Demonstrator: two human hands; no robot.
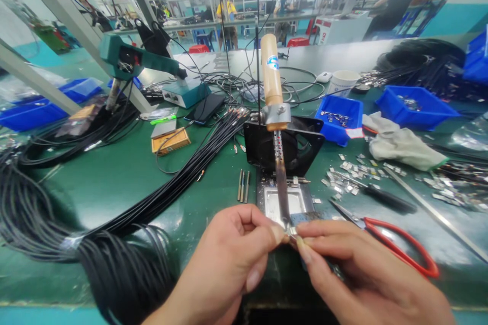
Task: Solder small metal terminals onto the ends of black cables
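A soldering iron with a wooden handle [271, 71] is clamped upright, its dark tip pointing down between my hands. My left hand [238, 249] is closed in a pinch just below the tip, on something too small to make out. From the right, my right hand [343, 259] pinches a small silvery metal piece [293, 231] at the tip. The two hands' fingertips nearly meet. Behind them lies a metal tray [272, 203], with a blue block [305, 217] beside it. A black fan [293, 144] stands behind the iron.
Bundled black cables [152, 208] spread across the left. Red-handled scissors [404, 244], a black-handled tool [392, 199] and scattered metal connectors [351, 175] lie at the right. Farther back are blue bins [415, 106], a glove [404, 147], a paper cup [343, 83] and a phone [206, 108].
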